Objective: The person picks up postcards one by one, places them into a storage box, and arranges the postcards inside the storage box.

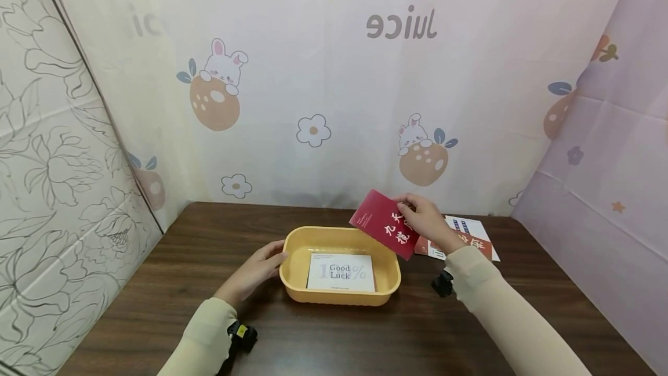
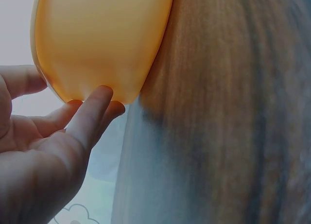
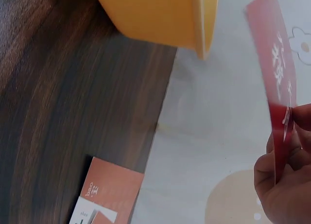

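Note:
My right hand point(image 1: 424, 219) pinches a red card point(image 1: 383, 222) with white characters between thumb and fingers, tilted above the right rim of a yellow plastic basin point(image 1: 300, 296). The card also appears in the right wrist view, held near one end. A white "Good Luck" card point(image 1: 340, 272) lies inside the basin, with a reddish edge showing under it. At the basin's left end, my left hand point(image 1: 259, 268) touches the wall and rim with fairly straight fingers. In the left wrist view, fingertips point(image 2: 102, 93) rest against the outside of the basin.
Several orange and white cards point(image 1: 477, 242) lie overlapping at the back right of the dark wooden table point(image 1: 323, 335), partly behind the right forearm. A printed curtain point(image 1: 323, 74) hangs behind the table's back edge. Black wrist cameras point(image 1: 242, 335) sit on both sleeves.

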`<state>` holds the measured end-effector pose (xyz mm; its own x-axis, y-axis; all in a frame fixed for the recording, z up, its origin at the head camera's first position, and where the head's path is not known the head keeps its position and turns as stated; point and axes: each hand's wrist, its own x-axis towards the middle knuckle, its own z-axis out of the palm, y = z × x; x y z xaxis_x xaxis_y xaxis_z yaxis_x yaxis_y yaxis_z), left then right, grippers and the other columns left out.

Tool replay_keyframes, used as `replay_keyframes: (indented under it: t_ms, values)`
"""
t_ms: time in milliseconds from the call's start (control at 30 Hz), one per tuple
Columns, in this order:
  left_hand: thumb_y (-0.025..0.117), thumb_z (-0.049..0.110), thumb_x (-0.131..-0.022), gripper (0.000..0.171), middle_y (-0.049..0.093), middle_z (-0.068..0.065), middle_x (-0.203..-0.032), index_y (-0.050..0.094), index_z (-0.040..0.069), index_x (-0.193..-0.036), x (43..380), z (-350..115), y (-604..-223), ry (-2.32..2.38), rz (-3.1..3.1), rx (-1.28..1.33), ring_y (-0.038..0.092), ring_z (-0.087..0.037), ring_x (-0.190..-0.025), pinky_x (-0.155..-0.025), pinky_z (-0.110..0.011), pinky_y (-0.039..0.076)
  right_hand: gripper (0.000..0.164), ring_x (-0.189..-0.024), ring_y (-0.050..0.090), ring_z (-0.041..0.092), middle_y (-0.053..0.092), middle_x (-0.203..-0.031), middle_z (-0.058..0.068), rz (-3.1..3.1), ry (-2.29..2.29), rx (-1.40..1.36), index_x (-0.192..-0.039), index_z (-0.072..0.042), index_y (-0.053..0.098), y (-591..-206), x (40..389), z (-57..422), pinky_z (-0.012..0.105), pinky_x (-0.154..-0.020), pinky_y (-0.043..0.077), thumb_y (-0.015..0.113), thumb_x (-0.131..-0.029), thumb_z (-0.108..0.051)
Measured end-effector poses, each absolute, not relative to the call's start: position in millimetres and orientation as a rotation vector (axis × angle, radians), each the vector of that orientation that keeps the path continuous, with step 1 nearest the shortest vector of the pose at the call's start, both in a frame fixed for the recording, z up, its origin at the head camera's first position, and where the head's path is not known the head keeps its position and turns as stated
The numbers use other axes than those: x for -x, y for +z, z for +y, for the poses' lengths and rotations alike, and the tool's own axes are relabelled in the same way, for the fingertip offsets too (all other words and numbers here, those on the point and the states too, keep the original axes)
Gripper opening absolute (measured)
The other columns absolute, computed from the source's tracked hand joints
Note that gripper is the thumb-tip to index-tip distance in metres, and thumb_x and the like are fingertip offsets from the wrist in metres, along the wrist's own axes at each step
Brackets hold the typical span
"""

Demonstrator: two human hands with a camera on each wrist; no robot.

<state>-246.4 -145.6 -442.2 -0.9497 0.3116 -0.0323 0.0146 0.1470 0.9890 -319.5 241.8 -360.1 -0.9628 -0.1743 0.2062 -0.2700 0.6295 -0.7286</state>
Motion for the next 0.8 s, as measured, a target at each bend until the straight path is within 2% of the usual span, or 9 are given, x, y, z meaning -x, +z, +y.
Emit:
replay_keyframes:
  t_ms: [267, 533, 800]
  values:
    - [0.047, 0.02, -0.108, 0.049, 0.042, -0.023, -0.149, 0.036, 0.0, -0.151, 248, -146, -444, 1.883, 2.195, -0.301, 0.048, -0.037, -0.132, -0.105, -0.048, 0.045, 0.032, -0.087, 0.064, 0.028, 0.064, -0.118, 0.018, -2.759, 1.313, -0.468, -0.134, -0.006, 0.061, -358, 316, 230, 0.035, -0.067, 0.061, 0.054, -0.104, -0.014]
    - [0.047, 0.02, -0.108, 0.049, 0.043, -0.023, -0.149, 0.036, -0.001, -0.151, 249, -147, -444, 1.896, 2.193, -0.313, 0.048, -0.037, -0.132, -0.105, -0.049, 0.045, 0.031, -0.085, 0.064, 0.026, 0.066, -0.117, 0.018, -2.773, 1.319, -0.566, -0.133, -0.006, 0.063, -355, 314, 218, 0.034, -0.066, 0.06, 0.053, -0.104, -0.01]
    - [0.048, 0.021, -0.108, 0.05, 0.043, -0.023, -0.149, 0.037, -0.001, -0.151, 249, -147, -445, 1.893, 2.193, -0.303, 0.048, -0.037, -0.132, -0.104, -0.048, 0.046, 0.032, -0.091, 0.063, 0.025, 0.065, -0.121, 0.017, -2.796, 1.32, -0.74, -0.134, -0.005, 0.063, -359, 316, 209, 0.034, -0.073, 0.059, 0.051, -0.104, -0.004]
